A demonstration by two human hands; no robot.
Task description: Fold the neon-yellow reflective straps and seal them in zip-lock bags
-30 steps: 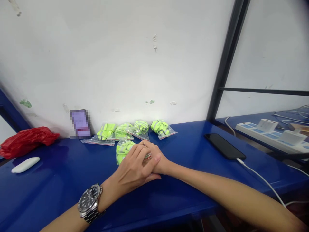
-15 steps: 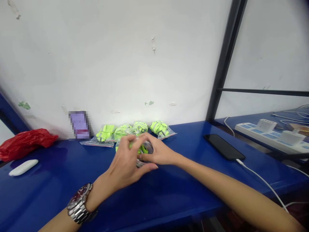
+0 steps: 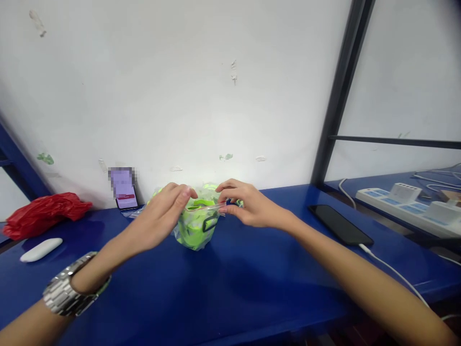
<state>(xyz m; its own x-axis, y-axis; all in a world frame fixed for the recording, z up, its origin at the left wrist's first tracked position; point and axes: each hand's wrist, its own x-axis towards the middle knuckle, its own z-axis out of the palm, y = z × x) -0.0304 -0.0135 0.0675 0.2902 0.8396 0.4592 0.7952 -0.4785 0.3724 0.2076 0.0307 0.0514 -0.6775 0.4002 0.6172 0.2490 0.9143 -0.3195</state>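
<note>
A clear plastic zip bag (image 3: 196,233) with a fluorescent yellow-green strap bundle and a black buckle inside hangs upright between my hands, over the blue table (image 3: 230,288). At its upper left, my left hand (image 3: 162,211) is closed on the bag's top edge, its thumb uppermost and its other fingers partly hidden. My right hand (image 3: 250,202) pinches the right end of the bag's mouth between thumb and fingers. Behind the hands lie more bagged yellow-green bundles (image 3: 211,186), mostly covered from view.
Against the wall leans a phone (image 3: 126,192) with a lit screen. A red plastic bag (image 3: 46,214) and a white oval object (image 3: 41,250) lie at the left. On the right are a black phone (image 3: 340,225) on a cable, a power strip (image 3: 403,211) and a dark metal post (image 3: 334,96).
My hands have moved apart, the left one to the left and the right one to the right. The bag, mostly covered by them before, now shows upright and stretched between them.
</note>
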